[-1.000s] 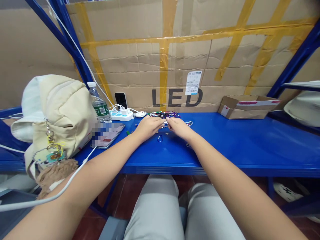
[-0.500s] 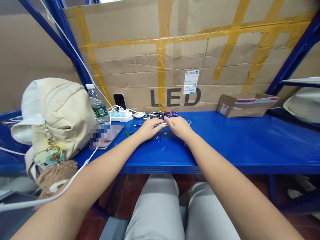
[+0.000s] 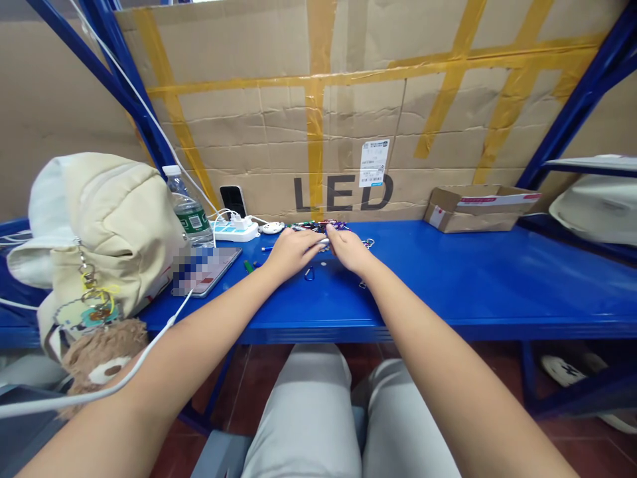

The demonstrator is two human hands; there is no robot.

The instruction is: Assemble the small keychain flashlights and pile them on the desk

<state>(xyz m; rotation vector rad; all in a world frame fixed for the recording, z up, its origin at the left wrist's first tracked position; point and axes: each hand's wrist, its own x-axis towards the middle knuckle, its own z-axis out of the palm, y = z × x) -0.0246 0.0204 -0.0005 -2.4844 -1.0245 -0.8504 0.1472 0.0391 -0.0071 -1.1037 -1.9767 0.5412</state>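
Observation:
At the middle of the blue table my left hand (image 3: 294, 253) and my right hand (image 3: 350, 251) meet, both with fingers closed. Between their fingertips is a slim silvery-white thing (image 3: 323, 240), mostly hidden by the fingers, its kind unclear. Just behind them lies a heap of small colourful metallic items (image 3: 326, 224), partly covered by my hands. A blue carabiner (image 3: 309, 273) lies in front of my left hand. Beside my right hand are a silvery clip (image 3: 369, 243) and another small silvery piece (image 3: 363, 285). A blue stick-like item (image 3: 267, 249) and a green piece (image 3: 248, 267) lie to the left.
On the left stand a cream bag (image 3: 107, 219), a water bottle (image 3: 192, 216), a power strip (image 3: 233, 231) and a tablet-like device (image 3: 212, 275) with a white cable. An open cardboard box (image 3: 478, 216) sits back right. A large cardboard panel (image 3: 269, 146) closes off the back.
The view has shifted slightly to the right. My left hand has turned and closed further over the slim silvery-white thing, hiding more of it. My right hand stays close beside it.

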